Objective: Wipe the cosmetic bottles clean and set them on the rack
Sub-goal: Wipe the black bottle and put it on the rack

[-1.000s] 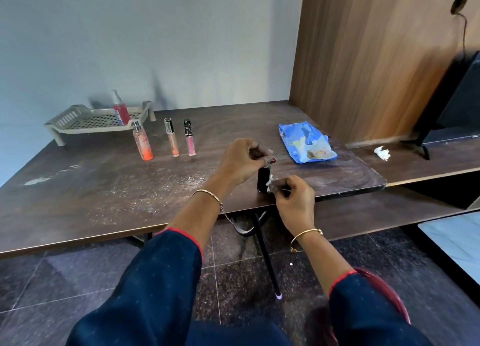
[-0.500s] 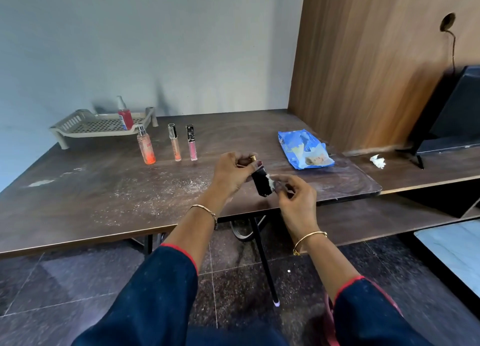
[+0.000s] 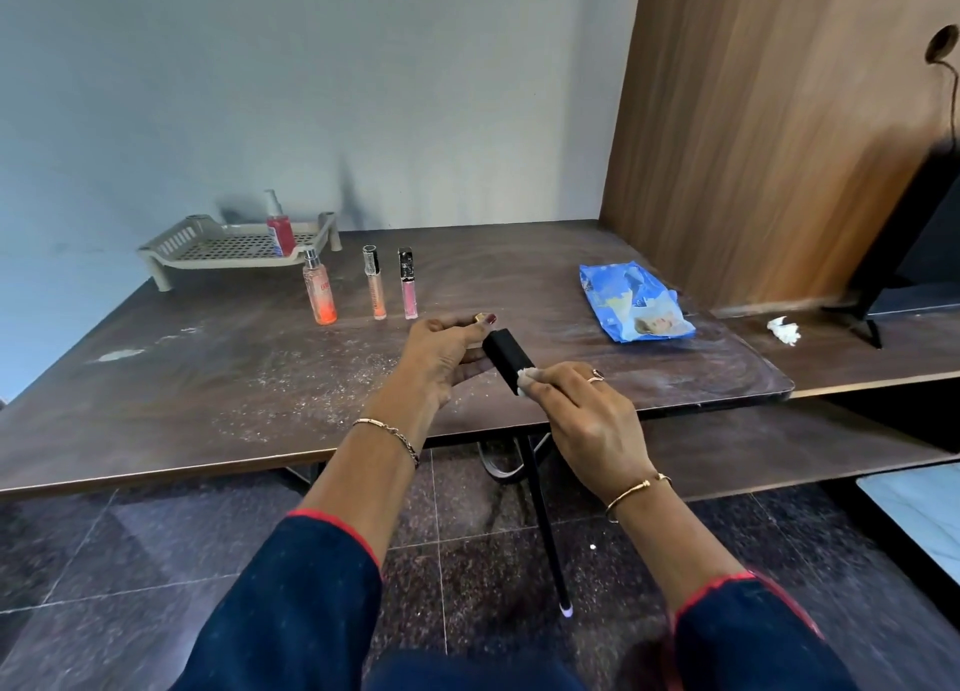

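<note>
My left hand (image 3: pixel 441 358) grips a small black rectangular cosmetic bottle (image 3: pixel 505 354), tilted above the table's front edge. My right hand (image 3: pixel 582 410) pinches a white wipe (image 3: pixel 525 377) against the bottle's lower end. On the table behind stand an orange spray bottle (image 3: pixel 319 295), a peach gloss tube (image 3: pixel 375 285) and a pink gloss tube (image 3: pixel 407 285). A beige perforated rack (image 3: pixel 208 246) at the back left holds a red pump bottle (image 3: pixel 279 225).
A blue wipes packet (image 3: pixel 631 301) lies on the dark wooden table (image 3: pixel 208 368) at the right. A crumpled white tissue (image 3: pixel 784 329) sits on the lower side shelf near a black stand (image 3: pixel 904 254). White dust speckles the tabletop.
The black bottle has been lifted off the table and tilted between both hands; the wipe now sits at its lower end. The view has shifted slightly.
</note>
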Motion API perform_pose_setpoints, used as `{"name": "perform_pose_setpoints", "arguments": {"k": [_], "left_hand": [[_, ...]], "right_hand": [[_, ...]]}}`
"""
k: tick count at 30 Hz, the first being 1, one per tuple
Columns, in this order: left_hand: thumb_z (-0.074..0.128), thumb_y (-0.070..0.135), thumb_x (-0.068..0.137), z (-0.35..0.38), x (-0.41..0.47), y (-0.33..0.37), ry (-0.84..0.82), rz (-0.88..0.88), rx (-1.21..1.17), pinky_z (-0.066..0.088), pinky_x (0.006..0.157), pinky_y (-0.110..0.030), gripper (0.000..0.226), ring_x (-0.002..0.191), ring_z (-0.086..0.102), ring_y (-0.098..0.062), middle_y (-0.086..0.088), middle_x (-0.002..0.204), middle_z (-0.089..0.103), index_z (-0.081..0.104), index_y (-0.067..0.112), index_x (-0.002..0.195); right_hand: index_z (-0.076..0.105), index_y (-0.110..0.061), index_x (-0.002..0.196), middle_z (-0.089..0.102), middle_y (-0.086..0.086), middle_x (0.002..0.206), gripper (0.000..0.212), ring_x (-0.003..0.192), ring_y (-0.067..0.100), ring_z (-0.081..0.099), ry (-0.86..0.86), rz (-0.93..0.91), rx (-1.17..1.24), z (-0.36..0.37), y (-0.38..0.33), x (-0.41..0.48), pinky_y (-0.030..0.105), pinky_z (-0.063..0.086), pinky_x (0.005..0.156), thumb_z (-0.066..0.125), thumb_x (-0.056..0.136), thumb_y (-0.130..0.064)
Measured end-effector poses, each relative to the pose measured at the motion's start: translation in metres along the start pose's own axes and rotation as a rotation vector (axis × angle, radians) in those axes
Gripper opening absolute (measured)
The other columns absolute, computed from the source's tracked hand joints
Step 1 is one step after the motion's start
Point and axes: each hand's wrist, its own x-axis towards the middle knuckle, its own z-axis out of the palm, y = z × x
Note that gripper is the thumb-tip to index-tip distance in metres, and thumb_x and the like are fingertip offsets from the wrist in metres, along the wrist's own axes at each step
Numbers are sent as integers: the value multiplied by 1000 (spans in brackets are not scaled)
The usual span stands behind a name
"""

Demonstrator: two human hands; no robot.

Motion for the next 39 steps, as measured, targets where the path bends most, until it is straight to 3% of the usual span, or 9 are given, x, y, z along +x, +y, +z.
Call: {"name": "perform_pose_setpoints", "arguments": {"k": [5, 8, 11, 17, 22, 27, 33, 36, 39], "left_hand": [[71, 6, 80, -4, 0, 3, 5, -11, -38, 58, 53, -28, 9, 57, 69, -16, -13, 79, 68, 66, 4, 86], [70, 5, 80, -6, 2, 3, -1, -12, -70, 60, 58, -30, 12, 64, 70, -19, -14, 81, 70, 66, 1, 91], [71, 5, 79, -7, 2, 5, -3, -11, -97, 61, 62, -32, 16, 69, 71, -20, -11, 77, 72, 67, 0, 94], [69, 3, 80, -14, 1, 6, 19, 12, -138, 59, 55, -29, 7, 59, 68, -15, -7, 66, 72, 65, 4, 85], [69, 5, 80, -15, 0, 8, -8, 49, -84, 60, 60, -29, 5, 55, 68, -11, -4, 64, 72, 66, 6, 84], [68, 5, 82, -11, -2, 5, -28, 56, -157, 59, 59, -28, 2, 61, 68, -14, -4, 65, 72, 66, 6, 82], [67, 3, 81, -13, -5, -2, -53, 26, -261, 60, 63, -32, 2, 69, 70, -18, -7, 70, 73, 66, 4, 83], [61, 2, 85, -18, -4, -1, -105, 53, -307, 60, 65, -29, 12, 78, 70, -17, -4, 82, 74, 68, 2, 95], [56, 0, 87, -22, -6, 1, -182, 89, -315, 59, 73, -30, 22, 90, 70, -16, -3, 95, 73, 65, 2, 108]], "right_hand": [[67, -6, 113, 65, 7, 108, 28, 96, 23, 63, -63, 28, 60, -1, 3, -1, 36, 57, 69, 53, 88, -1], [70, -6, 106, 67, 6, 105, 28, 91, 21, 64, 47, 199, 164, 1, 4, 2, 34, 54, 74, 66, 81, 6], [71, -6, 102, 67, 6, 104, 26, 90, 20, 64, 112, 300, 220, 1, 0, 5, 30, 51, 78, 66, 81, 7], [67, -7, 108, 63, 7, 108, 37, 92, 28, 62, -74, 133, 43, -1, 7, -6, 42, 55, 65, 66, 76, 11], [70, -8, 107, 65, 6, 107, 27, 94, 21, 64, 136, 333, 229, -2, 1, 11, 37, 53, 78, 66, 82, 3], [65, -6, 116, 63, 10, 113, 29, 94, 27, 62, 13, 198, 157, 1, -13, 20, 40, 54, 74, 50, 92, -13], [70, -7, 100, 66, 4, 94, 15, 91, 19, 58, 40, -44, -44, -4, -7, 13, 33, 56, 58, 61, 88, -5], [72, -11, 97, 68, 2, 91, 13, 80, 18, 64, 130, 126, 121, -3, -6, 6, 36, 54, 60, 67, 86, -9], [74, -16, 92, 71, -4, 87, 14, 79, 11, 65, 295, 530, 428, -6, -3, 13, 38, 54, 70, 74, 79, -12]]}}
